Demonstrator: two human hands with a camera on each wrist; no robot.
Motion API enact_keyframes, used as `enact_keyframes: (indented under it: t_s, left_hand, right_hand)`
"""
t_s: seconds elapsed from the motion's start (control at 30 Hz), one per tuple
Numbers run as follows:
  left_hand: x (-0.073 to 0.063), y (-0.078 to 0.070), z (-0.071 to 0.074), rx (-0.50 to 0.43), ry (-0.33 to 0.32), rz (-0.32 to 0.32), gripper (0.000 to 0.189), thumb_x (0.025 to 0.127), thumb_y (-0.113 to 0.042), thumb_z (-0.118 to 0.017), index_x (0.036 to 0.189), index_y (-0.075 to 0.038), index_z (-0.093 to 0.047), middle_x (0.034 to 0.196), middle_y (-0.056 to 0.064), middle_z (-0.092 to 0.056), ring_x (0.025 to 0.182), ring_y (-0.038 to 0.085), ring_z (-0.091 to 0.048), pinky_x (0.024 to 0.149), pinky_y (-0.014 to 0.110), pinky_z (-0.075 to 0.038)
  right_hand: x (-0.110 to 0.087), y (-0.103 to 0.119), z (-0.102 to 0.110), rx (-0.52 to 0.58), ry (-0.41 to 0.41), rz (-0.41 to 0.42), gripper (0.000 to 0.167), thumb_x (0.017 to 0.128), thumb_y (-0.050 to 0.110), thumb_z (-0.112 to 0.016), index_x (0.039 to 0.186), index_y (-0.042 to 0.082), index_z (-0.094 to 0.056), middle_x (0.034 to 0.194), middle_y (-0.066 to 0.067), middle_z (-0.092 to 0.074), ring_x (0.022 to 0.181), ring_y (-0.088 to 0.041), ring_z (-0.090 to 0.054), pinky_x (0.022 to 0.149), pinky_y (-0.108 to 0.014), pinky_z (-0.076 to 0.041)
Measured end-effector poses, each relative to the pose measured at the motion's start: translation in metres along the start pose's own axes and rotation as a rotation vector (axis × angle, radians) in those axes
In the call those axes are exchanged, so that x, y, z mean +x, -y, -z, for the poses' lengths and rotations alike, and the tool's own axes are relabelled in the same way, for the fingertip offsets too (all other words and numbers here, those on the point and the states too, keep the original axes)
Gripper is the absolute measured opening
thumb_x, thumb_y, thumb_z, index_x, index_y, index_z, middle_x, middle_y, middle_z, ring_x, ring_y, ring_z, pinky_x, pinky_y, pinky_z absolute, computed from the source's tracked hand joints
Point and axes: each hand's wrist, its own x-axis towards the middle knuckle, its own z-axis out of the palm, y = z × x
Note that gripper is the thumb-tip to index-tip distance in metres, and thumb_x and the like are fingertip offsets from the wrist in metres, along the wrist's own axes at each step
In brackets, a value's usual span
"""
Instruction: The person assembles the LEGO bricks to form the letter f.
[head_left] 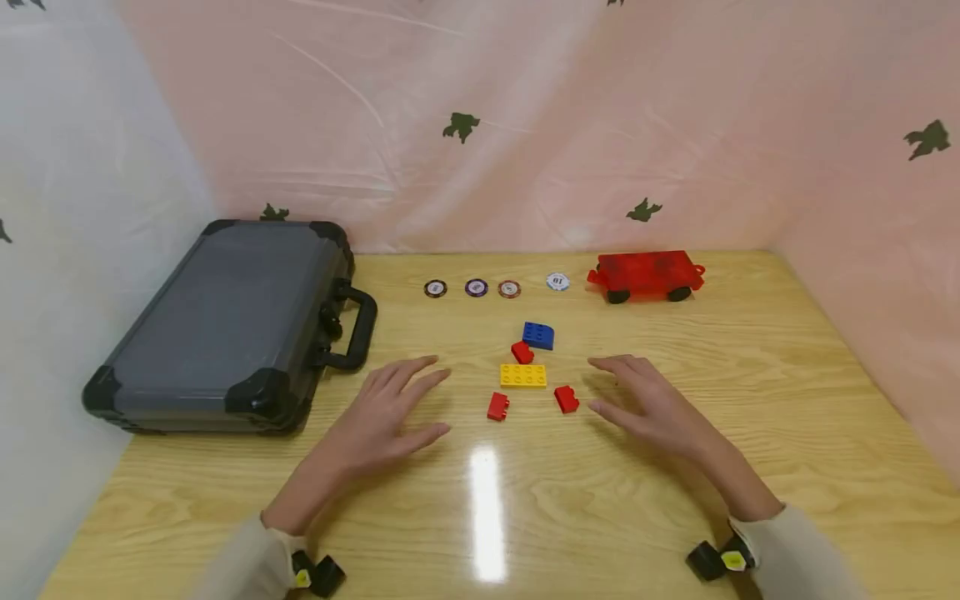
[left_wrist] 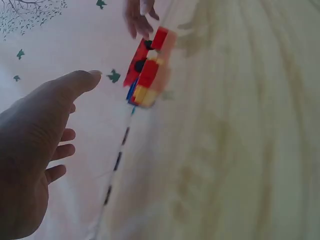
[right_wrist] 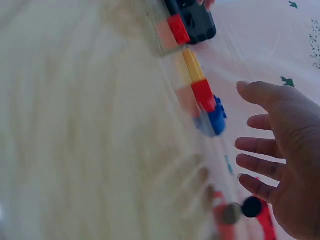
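Observation:
In the head view my left hand [head_left: 386, 417] hovers over the table, fingers spread and holding nothing, left of the bricks. Opposite it, my right hand [head_left: 656, 408] also holds nothing, its fingers nearest a red brick [head_left: 566, 399]. Between the hands lie a yellow brick [head_left: 523, 376], another red brick [head_left: 498, 407], a third red brick [head_left: 522, 352] and a blue brick [head_left: 538, 335] with one rounded corner. The left wrist view shows my left hand [left_wrist: 45, 130] apart from everything; in the right wrist view my right hand [right_wrist: 285, 150] touches no brick.
A grey case [head_left: 225, 308] with a black handle [head_left: 363, 329] lies at the left. Several poker chips, among them a white one [head_left: 557, 282], line the back of the wooden table [head_left: 787, 400]. A red toy wagon [head_left: 648, 275] stands at the back right, near the patterned cloth [head_left: 540, 192].

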Motion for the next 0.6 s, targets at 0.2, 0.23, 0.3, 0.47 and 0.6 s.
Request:
enact_keyframes:
  t_s: [0.2, 0.23, 0.3, 0.47, 0.6]
  left_hand:
    - [0.015, -0.012, -0.022, -0.168, 0.059, 0.072, 0.063, 0.097, -0.043, -0.072, 0.151, -0.017, -0.053, 0.155, 0.006, -0.046, 0.141, 0.027, -0.041, 0.113, 0.056, -0.034]
    - [0.017, -0.013, -0.025, -0.182, 0.063, 0.079, 0.062, 0.098, -0.043, -0.072, 0.151, -0.017, -0.053, 0.154, 0.005, -0.047, 0.141, 0.026, -0.041, 0.113, 0.055, -0.034]
    - [0.021, -0.015, -0.031, -0.194, 0.073, 0.085, 0.060, 0.099, -0.041, -0.071, 0.150, -0.017, -0.053, 0.153, 0.003, -0.048, 0.141, 0.024, -0.042, 0.113, 0.052, -0.035]
    - [0.030, -0.017, -0.044, -0.185, 0.086, 0.039, 0.056, 0.100, -0.037, -0.069, 0.148, -0.013, -0.055, 0.149, 0.006, -0.052, 0.138, 0.025, -0.045, 0.114, 0.048, -0.035]
    - [0.035, -0.018, -0.053, -0.196, 0.076, -0.004, 0.055, 0.100, -0.033, -0.068, 0.146, -0.008, -0.055, 0.144, 0.010, -0.055, 0.134, 0.027, -0.048, 0.113, 0.046, -0.037]
  right_hand:
    - [0.010, -0.002, -0.020, 0.145, 0.023, 0.074, 0.044, 0.096, 0.013, -0.076, 0.136, 0.003, -0.062, 0.130, -0.009, -0.062, 0.122, -0.028, -0.054, 0.102, -0.055, -0.045]
    - [0.010, -0.002, -0.023, 0.148, 0.022, 0.078, 0.043, 0.096, 0.013, -0.076, 0.135, 0.004, -0.063, 0.130, -0.007, -0.063, 0.121, -0.027, -0.054, 0.102, -0.054, -0.045]
    - [0.011, -0.002, -0.026, 0.151, 0.020, 0.079, 0.041, 0.096, 0.013, -0.076, 0.134, 0.005, -0.064, 0.129, -0.006, -0.063, 0.121, -0.025, -0.054, 0.101, -0.052, -0.046]
    - [0.013, -0.005, -0.029, 0.158, 0.017, 0.072, 0.039, 0.094, 0.013, -0.077, 0.131, 0.007, -0.067, 0.128, -0.004, -0.062, 0.120, -0.025, -0.052, 0.100, -0.051, -0.046]
    - [0.015, -0.008, -0.032, 0.163, 0.012, 0.085, 0.038, 0.092, 0.010, -0.079, 0.128, 0.009, -0.068, 0.126, -0.005, -0.061, 0.118, -0.025, -0.051, 0.098, -0.051, -0.046]
